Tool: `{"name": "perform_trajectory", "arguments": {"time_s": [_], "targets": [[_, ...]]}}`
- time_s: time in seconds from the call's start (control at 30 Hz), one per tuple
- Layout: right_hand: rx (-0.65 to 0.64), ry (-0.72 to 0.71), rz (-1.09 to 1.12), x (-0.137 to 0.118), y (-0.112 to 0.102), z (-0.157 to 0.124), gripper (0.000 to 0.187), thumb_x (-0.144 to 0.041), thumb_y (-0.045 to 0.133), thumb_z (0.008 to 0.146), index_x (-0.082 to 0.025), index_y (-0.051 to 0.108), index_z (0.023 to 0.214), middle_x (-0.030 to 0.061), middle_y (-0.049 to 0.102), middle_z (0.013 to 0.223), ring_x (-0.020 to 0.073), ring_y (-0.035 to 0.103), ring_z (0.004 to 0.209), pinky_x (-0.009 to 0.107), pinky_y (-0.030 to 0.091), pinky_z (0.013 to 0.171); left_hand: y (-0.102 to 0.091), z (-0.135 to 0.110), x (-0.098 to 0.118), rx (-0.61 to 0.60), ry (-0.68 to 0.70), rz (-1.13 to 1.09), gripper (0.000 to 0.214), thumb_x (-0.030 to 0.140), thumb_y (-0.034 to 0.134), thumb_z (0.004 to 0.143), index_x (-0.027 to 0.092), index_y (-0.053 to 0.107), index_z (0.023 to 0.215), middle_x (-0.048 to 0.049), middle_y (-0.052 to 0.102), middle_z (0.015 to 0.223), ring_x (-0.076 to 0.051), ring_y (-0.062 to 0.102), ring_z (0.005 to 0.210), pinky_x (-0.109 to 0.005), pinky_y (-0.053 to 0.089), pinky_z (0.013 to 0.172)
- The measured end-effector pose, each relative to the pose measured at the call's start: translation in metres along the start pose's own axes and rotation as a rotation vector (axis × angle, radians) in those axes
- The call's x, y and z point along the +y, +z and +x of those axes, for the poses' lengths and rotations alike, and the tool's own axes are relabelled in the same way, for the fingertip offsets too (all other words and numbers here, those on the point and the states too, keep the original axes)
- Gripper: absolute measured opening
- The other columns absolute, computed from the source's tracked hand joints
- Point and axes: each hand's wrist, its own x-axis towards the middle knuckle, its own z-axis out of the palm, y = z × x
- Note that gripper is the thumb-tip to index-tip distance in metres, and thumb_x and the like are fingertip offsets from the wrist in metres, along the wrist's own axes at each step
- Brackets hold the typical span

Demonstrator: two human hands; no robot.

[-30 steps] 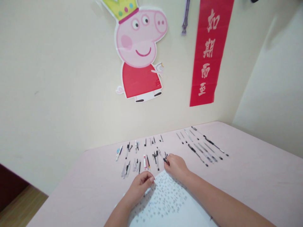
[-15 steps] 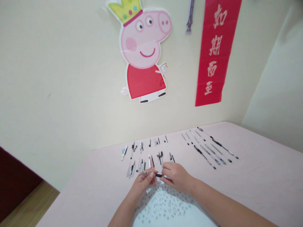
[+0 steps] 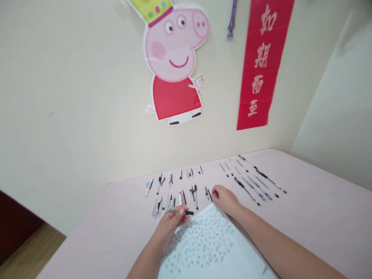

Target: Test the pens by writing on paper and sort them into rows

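My left hand [image 3: 176, 221] is closed round a pen [image 3: 189, 212], held almost level above the top left part of the written sheet of paper [image 3: 215, 248]. The pen's black end sticks out to the right of my fingers and a clear part to the left. My right hand [image 3: 226, 199] rests at the paper's top corner with its fingers curled in. It lies beside a small group of dark pen parts [image 3: 208, 193]; whatever is inside its fingers is hidden. Beyond my left hand are several pen pieces, among them a white and red pen [image 3: 180, 197] and a black-capped pen [image 3: 195, 195].
More pen parts lie in a back row, including a blue and white pen [image 3: 149, 186]. At the right, several long pens and refills [image 3: 252, 188] lie slanted on the pink tabletop [image 3: 314, 217]. Behind the table rises a wall with a pig cutout [image 3: 176, 97] and a red banner [image 3: 258, 77].
My right hand has left the pen's black end and moved right and up to the pen parts. My left hand keeps the pen. More of the paper shows.
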Motion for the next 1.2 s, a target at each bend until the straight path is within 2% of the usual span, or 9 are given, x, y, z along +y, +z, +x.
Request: {"name": "perform_trajectory", "arguments": {"time_s": [0.17, 0.47, 0.7, 0.8, 0.9, 1.0, 1.13, 1.2], "targets": [[-0.018, 0.007, -0.097, -0.008, 0.001, -0.004, 0.011, -0.029, 0.053, 0.076, -0.017, 0.056, 0.077, 0.0042, 0.062, 0.078, 0.0155, 0.054, 0.069, 0.025, 0.029, 0.058, 0.0, 0.002, -0.001, -0.015, 0.001, -0.01, 0.034, 0.041, 0.07, 0.068, 0.013, 0.07, 0.087, -0.0068, 0.067, 0.076, -0.013, 0.06, 0.072, -0.025, 0.047, 0.076], [-0.053, 0.014, -0.317, -0.012, -0.002, -0.007, 0.015, -0.023, 0.048, 0.077, -0.014, 0.059, 0.081, 0.0109, 0.065, 0.084, 0.0216, 0.06, 0.076, 0.028, 0.034, 0.061, 0.001, 0.001, 0.002, 0.001, 0.007, -0.107, 0.032, 0.035, 0.074, 0.064, 0.013, 0.07, 0.087, -0.0048, 0.064, 0.071, -0.014, 0.06, 0.069, -0.029, 0.048, 0.074], [-0.052, 0.047, -0.382, -0.009, -0.006, -0.004, 0.019, -0.021, 0.046, 0.077, -0.012, 0.063, 0.08, 0.0124, 0.065, 0.08, 0.0221, 0.062, 0.074, 0.028, 0.034, 0.06, 0.0, 0.001, 0.004, 0.039, 0.02, -0.182, 0.029, 0.029, 0.076, 0.061, 0.014, 0.07, 0.085, -0.0034, 0.065, 0.074, -0.009, 0.057, 0.067, -0.018, 0.044, 0.067], [0.001, 0.044, -0.365, -0.007, -0.009, -0.003, 0.017, -0.02, 0.046, 0.078, -0.014, 0.062, 0.075, 0.01, 0.065, 0.078, 0.0201, 0.06, 0.072, 0.027, 0.033, 0.06, -0.002, 0.002, 0.005, 0.061, 0.014, -0.223, 0.028, 0.028, 0.077, 0.061, 0.013, 0.07, 0.084, -0.0033, 0.065, 0.074, -0.008, 0.057, 0.067, -0.016, 0.045, 0.064], [0.106, -0.056, -0.301, -0.009, -0.013, -0.003, 0.014, -0.019, 0.046, 0.078, -0.016, 0.059, 0.074, 0.0063, 0.063, 0.077, 0.017, 0.058, 0.072, 0.026, 0.033, 0.061, -0.003, 0.004, 0.005, 0.088, 0.011, -0.273, 0.028, 0.026, 0.078, 0.06, 0.012, 0.069, 0.082, -0.0021, 0.064, 0.069, -0.008, 0.056, 0.063, -0.017, 0.047, 0.062], [0.171, -0.245, -0.212, -0.015, -0.016, -0.006, 0.011, -0.016, 0.046, 0.078, -0.017, 0.057, 0.075, 0.0039, 0.06, 0.076, 0.0154, 0.054, 0.073, 0.025, 0.033, 0.064, -0.005, 0.006, 0.005, 0.101, 0.008, -0.324, 0.028, 0.026, 0.077, 0.061, 0.012, 0.068, 0.084, -0.001, 0.063, 0.066, -0.006, 0.055, 0.059, -0.015, 0.047, 0.057], [0.146, -0.53, -0.125, -0.025, -0.016, -0.014, 0.011, -0.015, 0.045, 0.078, -0.018, 0.056, 0.077, 0.0042, 0.058, 0.077, 0.0164, 0.051, 0.075, 0.026, 0.035, 0.067, -0.009, 0.008, 0.003, 0.134, 0.061, -0.418, 0.024, 0.024, 0.074, 0.065, 0.011, 0.065, 0.083, -0.0002, 0.063, 0.064, -0.005, 0.055, 0.057, -0.013, 0.048, 0.055], [0.114, -0.624, -0.1, -0.029, -0.016, -0.017, 0.012, -0.015, 0.044, 0.079, -0.018, 0.056, 0.077, 0.0046, 0.057, 0.076, 0.0169, 0.05, 0.075, 0.027, 0.035, 0.067, -0.012, 0.01, 0.002, 0.159, 0.087, -0.471, 0.02, 0.023, 0.073, 0.067, 0.011, 0.064, 0.081, -0.0005, 0.063, 0.064, -0.006, 0.056, 0.057, -0.014, 0.049, 0.055]]}}
